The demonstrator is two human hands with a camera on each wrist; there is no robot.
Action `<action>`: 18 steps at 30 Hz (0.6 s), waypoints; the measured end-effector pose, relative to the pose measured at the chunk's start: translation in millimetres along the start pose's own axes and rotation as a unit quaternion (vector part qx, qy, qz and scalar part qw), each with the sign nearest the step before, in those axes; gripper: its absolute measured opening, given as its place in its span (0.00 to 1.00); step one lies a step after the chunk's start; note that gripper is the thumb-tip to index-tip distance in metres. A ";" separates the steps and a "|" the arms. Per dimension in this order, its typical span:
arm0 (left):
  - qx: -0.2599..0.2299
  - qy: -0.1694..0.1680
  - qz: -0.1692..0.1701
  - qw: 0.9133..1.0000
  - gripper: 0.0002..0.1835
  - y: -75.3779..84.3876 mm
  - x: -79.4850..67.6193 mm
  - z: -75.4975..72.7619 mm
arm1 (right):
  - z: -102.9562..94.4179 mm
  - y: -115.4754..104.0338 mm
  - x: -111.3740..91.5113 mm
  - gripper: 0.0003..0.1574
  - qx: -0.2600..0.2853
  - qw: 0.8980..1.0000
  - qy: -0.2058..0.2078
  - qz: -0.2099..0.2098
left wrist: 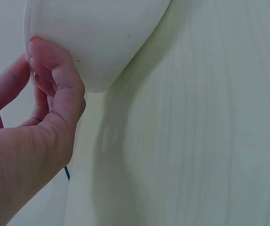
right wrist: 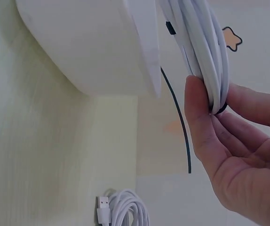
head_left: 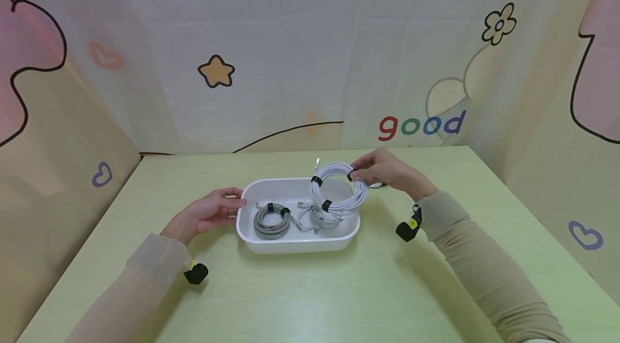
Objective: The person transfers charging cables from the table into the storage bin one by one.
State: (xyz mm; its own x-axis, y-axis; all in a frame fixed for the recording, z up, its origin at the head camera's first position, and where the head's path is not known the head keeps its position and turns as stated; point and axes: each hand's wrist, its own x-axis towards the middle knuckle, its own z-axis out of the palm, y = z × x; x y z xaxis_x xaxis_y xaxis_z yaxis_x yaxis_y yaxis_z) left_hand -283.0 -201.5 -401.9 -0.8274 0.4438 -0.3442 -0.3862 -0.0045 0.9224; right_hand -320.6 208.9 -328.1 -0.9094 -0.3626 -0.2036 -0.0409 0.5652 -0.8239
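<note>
My left hand (head_left: 210, 214) holds the rim of a white plastic tub (head_left: 295, 246) at its left end, fingers against the outer wall and thumb at the rim in the left wrist view. Over the tub's right end, my right hand (head_left: 387, 170) pinches a coiled white cable (head_left: 350, 205) between thumb and fingers at one of its black ties. That coil is tilted up, and one connector sticks out at its top. Inside the tub lie a coiled grey cable (head_left: 260, 224) with black ties and a thinner whitish cable (head_left: 322, 219), partly hidden under the raised coil.
Another white cable with a USB plug (right wrist: 103, 209) lies on the table beyond the tub, mostly hidden behind my right hand in the head view. The pale table (head_left: 300, 294) ends at a printed cloth backdrop (head_left: 271, 90). Each wrist wears a small black camera.
</note>
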 end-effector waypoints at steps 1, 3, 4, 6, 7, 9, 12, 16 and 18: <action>0.001 0.000 0.000 1.000 0.09 0.3 -0.1 -0.1 | 2.3 -0.6 0.5 0.23 -0.002 1.000 0.001 -0.003; 0.001 -0.001 0.000 1.000 0.09 0.9 -0.2 -0.3 | 7.1 -1.9 1.5 0.22 -0.005 1.000 0.000 -0.008; 0.002 -0.001 0.001 1.000 0.09 0.9 -0.2 -0.3 | 9.5 -2.2 1.9 0.22 -0.005 1.000 0.000 -0.007; 0.003 -0.004 0.003 1.000 0.09 0.8 -0.2 0.0 | 14.0 -2.6 2.7 0.22 -0.008 1.000 -0.003 -0.006; 0.003 -0.006 0.003 1.000 0.09 0.9 -0.2 -0.1 | 16.2 -3.1 2.9 0.22 -0.009 1.000 -0.004 -0.003; 0.001 -0.005 0.003 1.000 0.09 1.1 -0.2 0.1 | 19.9 -4.1 3.3 0.22 -0.014 1.000 -0.007 0.001; 0.001 -0.007 0.003 1.000 0.09 1.0 -0.2 -0.3 | 24.5 -5.9 3.6 0.22 -0.022 1.000 -0.013 0.001; -0.001 -0.010 0.006 1.000 0.08 0.6 -0.4 -0.7 | 29.6 -8.3 4.1 0.21 -0.022 1.000 -0.021 -0.004; -0.007 -0.014 0.007 1.000 0.07 0.3 -0.2 -0.6 | 31.8 -9.8 3.4 0.21 -0.023 0.999 -0.026 -0.005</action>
State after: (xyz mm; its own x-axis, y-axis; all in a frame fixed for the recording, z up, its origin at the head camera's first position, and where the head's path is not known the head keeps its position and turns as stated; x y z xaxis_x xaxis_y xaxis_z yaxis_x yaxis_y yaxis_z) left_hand -283.2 -202.2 -401.7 -0.8210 0.4682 -0.3268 -0.3812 -0.0234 0.9242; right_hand -310.2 178.6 -337.5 -0.8863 -0.4056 -0.2235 -0.0701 0.5945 -0.8010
